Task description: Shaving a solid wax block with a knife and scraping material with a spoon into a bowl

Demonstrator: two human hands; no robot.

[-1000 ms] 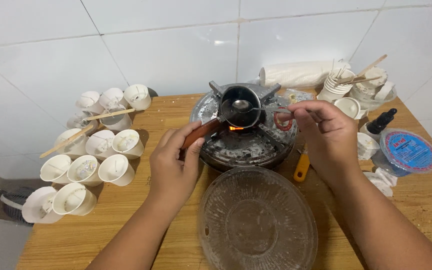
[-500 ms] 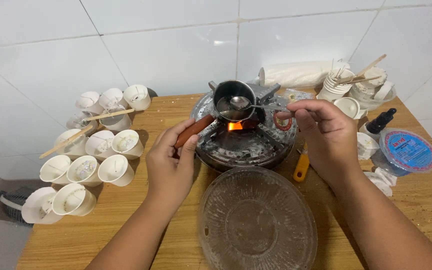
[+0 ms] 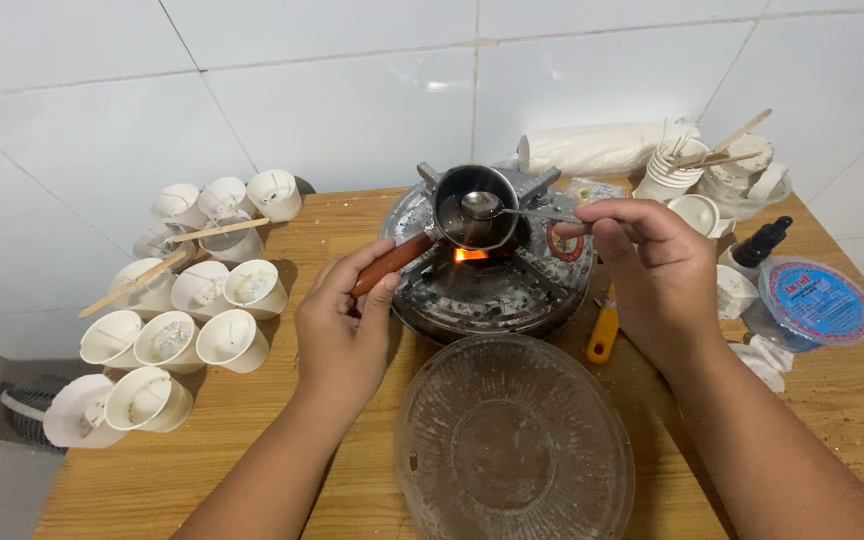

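Observation:
A small metal pot with a brown handle sits over a lit burner, where an orange flame shows under it. My left hand grips the brown handle from the left. My right hand holds a metal spoon whose bowl rests inside the pot. A round clear glass lid lies on the wooden table just in front of the burner, between my forearms.
Several white paper cups lie on their sides at the left with wooden sticks across them. A yellow-handled tool lies right of the burner. At the right stand stacked cups, a dark dropper bottle and a round blue-lidded container.
My left hand has slid slightly along the brown handle. The spoon in my right hand has shifted a little inside the pot. Otherwise things stay put.

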